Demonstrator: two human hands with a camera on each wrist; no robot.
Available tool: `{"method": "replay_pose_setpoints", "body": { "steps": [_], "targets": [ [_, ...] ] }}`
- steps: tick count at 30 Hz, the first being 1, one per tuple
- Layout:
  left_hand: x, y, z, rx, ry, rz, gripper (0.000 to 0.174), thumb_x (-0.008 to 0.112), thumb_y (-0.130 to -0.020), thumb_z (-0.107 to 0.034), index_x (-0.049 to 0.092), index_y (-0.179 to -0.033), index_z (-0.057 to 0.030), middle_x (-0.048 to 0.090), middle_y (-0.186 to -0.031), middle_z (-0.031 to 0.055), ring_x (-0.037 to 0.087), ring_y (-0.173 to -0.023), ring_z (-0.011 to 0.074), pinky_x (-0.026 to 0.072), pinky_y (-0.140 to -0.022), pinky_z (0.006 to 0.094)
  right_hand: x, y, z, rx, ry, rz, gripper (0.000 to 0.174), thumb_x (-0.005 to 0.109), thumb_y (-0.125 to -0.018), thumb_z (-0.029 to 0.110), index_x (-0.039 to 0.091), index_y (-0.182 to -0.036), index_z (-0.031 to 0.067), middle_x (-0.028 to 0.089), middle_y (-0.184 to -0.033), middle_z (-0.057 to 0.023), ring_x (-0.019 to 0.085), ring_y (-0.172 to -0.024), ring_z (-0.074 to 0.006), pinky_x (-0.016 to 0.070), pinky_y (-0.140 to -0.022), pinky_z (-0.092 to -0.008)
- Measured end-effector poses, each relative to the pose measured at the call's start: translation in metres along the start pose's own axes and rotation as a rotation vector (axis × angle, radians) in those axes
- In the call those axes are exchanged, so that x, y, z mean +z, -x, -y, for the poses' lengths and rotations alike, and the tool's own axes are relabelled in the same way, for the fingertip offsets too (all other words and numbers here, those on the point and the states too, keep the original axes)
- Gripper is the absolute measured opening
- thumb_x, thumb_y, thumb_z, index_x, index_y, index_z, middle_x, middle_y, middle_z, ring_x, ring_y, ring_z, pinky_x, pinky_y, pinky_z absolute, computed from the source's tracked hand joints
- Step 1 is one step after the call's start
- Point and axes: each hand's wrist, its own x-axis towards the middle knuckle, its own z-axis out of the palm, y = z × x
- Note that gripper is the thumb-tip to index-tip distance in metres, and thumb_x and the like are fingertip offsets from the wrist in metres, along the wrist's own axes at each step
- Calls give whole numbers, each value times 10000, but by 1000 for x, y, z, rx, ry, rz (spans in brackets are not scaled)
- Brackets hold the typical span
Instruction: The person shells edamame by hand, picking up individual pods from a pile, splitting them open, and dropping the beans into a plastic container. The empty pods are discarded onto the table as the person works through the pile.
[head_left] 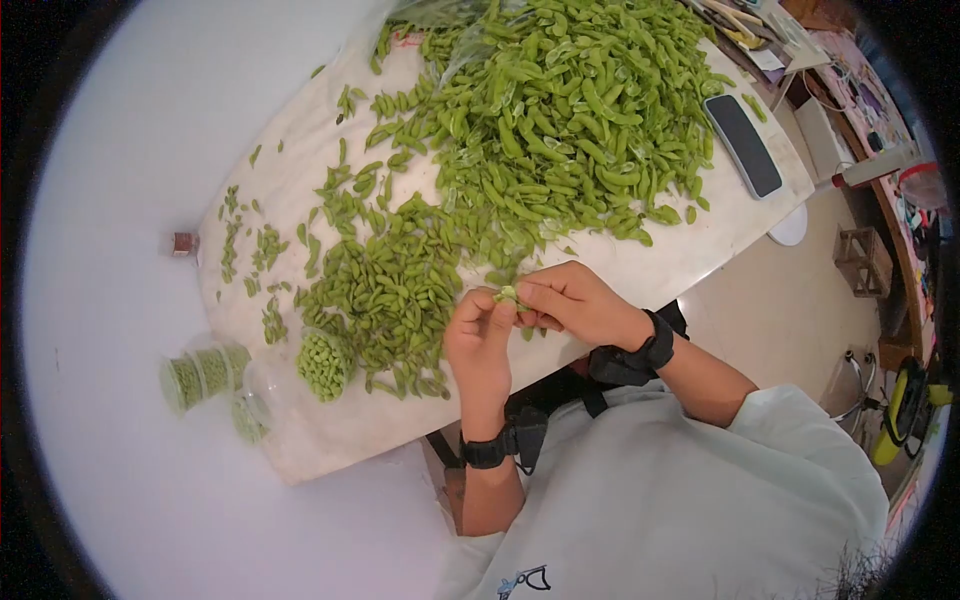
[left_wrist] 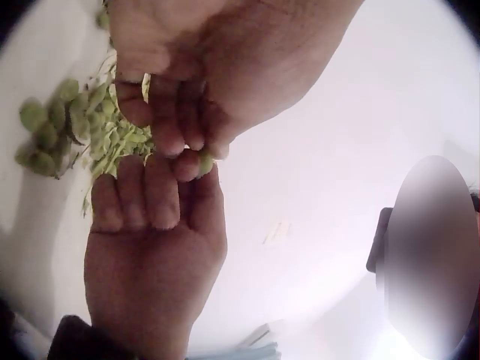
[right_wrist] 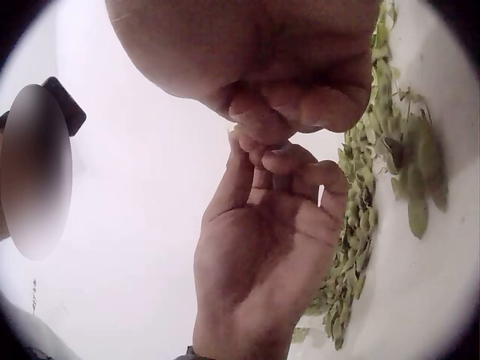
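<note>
From where I sit, the head view shows both hands meeting over the near side of the pale counter (head_left: 350, 440). My left hand (head_left: 480, 340) pinches a green edamame pod (head_left: 508, 294) between thumb and fingers, and my right hand (head_left: 585, 307) grasps the same pod from the other side, its thumb laid toward it. In the left wrist view the fingertips touch one another, with only a bit of green showing between them.

Just beyond my left hand spreads a pile of small pods (head_left: 385, 290), and behind both hands rises a much larger heap of pods (head_left: 590, 120). A clear plastic bag (head_left: 465, 50) lies against the heap's far left side. Left of the small pile, I see shelled beans (head_left: 322, 368) gathered in a round mass; what holds them is hard to make out. Loose pods lie scattered toward the counter's left side.

A smartphone (head_left: 743, 147) lies dark-screened near the right edge. Black straps (head_left: 490, 453) circle both wrists, and a wooden stool (head_left: 862, 262) stands on the floor at right.
</note>
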Motion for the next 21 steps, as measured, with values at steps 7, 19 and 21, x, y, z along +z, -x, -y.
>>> {"method": "replay_pose_setpoints", "body": {
  "steps": [7, 19, 21],
  "targets": [
    [7, 1, -3, 183, -179, -117, 99, 635, -844, -70, 596, -920, -19, 549, -985, 37, 505, -784, 101, 407, -689, 218, -3, 5, 4, -138, 202, -33, 338, 474, -956, 217, 534, -709, -6, 478, -550, -29, 383, -498, -97, 345, -481, -271],
    [-4, 1, -20, -43, -200, 156, 138, 629, -840, -6, 622, -977, 5, 594, -816, 17, 494, -689, 60, 408, -638, 210, -16, 9, 6, -304, 315, 113, 319, 438, -951, 279, 621, -867, 31, 572, -696, -180, 555, -633, -353, 435, -586, -389],
    [-4, 1, -19, -40, -234, 148, 131, 622, -842, -5, 613, -972, 11, 590, -810, 8, 505, -709, 51, 419, -644, 215, -16, 10, 5, -306, 302, 123, 322, 429, -956, 280, 634, -885, 42, 580, -702, -178, 560, -643, -358, 440, -594, -394]
  ]
}}
